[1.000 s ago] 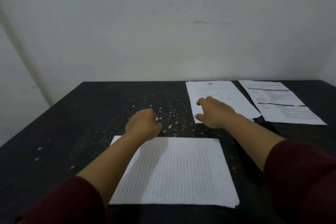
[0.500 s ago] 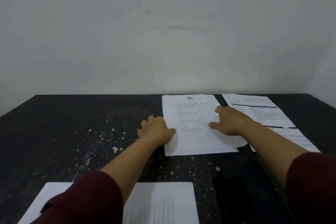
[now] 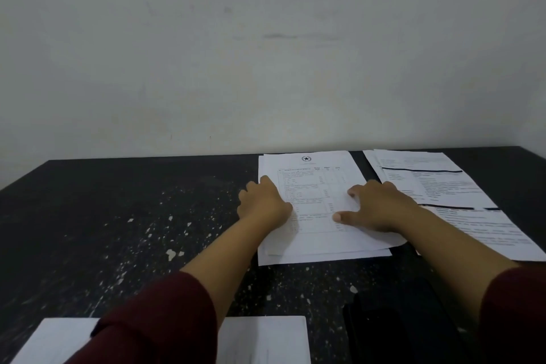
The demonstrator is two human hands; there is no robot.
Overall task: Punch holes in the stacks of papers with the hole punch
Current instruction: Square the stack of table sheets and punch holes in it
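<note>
Both hands moved off the near stack (image 3: 266, 340) to the middle stack (image 3: 319, 242) at the table's far side. Left hand (image 3: 263, 204), beside that stack's left edge half a second ago, now overlaps it. Right hand (image 3: 375, 207) shifted from its left edge onto the page, fingers spread.
</note>
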